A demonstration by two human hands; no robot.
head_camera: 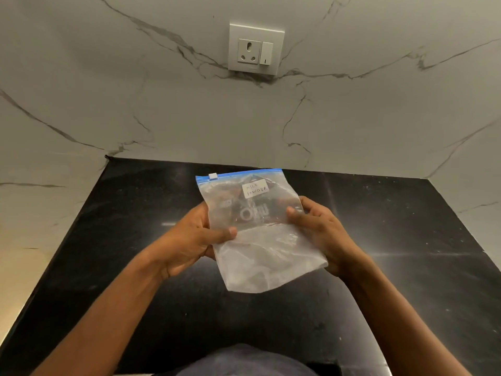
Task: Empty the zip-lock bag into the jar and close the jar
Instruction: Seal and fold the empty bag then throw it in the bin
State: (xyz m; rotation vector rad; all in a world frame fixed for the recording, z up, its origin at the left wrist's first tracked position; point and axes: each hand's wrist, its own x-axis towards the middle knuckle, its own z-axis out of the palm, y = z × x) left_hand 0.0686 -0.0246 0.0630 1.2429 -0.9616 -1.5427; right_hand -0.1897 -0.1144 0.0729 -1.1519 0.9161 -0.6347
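- I have the zip-lock bag held up in front of me, above the black tabletop, with both hands on it.
- My left hand has its grip closed on the bag's left edge about halfway down, thumb laid across the front face and fingers behind.
- My right hand has its grip closed on the right edge at roughly the same height, thumb on the front, fingers wrapped round the back.
- The bag's long axis runs away from me and tilts a little: the blue zip strip is at the far end, the bottom hangs nearest my body.
- The white slider sits at the left end of the strip, so my left hand is the nearer one to it.
- The strip looks shut from here, though I cannot tell for certain.
- A handwritten label reads "milk powder"; pale powder fills the lower part of the bag.
- I judge opening the zip is the step in hand: one grip must move up to the far edge while the other steadies the bag.
- Through the clear upper part I see something dark with printed lettering; it may be the jar behind the bag, but I cannot tell.
- Nothing has been poured yet, by my reading.
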